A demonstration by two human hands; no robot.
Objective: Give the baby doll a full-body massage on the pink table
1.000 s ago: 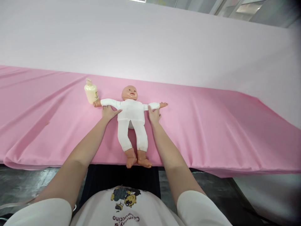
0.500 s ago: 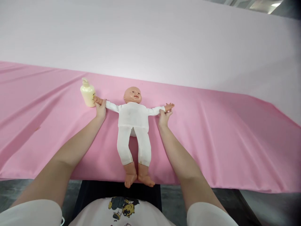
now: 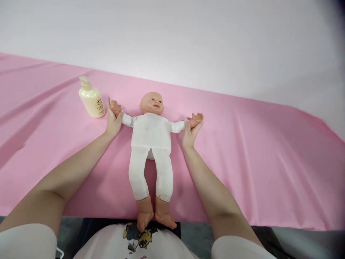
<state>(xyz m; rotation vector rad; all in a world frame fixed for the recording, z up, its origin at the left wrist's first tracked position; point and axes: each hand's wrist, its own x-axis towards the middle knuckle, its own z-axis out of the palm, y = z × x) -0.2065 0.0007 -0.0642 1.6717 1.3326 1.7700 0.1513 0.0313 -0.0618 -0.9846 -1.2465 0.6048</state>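
A baby doll (image 3: 151, 133) in a white outfit lies on its back, head away from me, arms spread out and bare feet at the near table edge. My left hand (image 3: 113, 120) is closed around the doll's wrist on the left side, one finger pointing up beside the doll's hand. On the other side my right hand (image 3: 191, 133) grips the doll's other wrist, with the doll's palm and fingers showing above my fingers. Both doll forearms are raised a little from the cloth.
A cream pump bottle (image 3: 91, 100) stands just left of my left hand. Pink cloth (image 3: 256, 154) with folds covers the table. Behind it rises a white surface (image 3: 172, 43).
The doll's hands have been lifted slightly and its arms look more bent, with my hands still on them. The view has shifted, so the bottle appears larger and further left.
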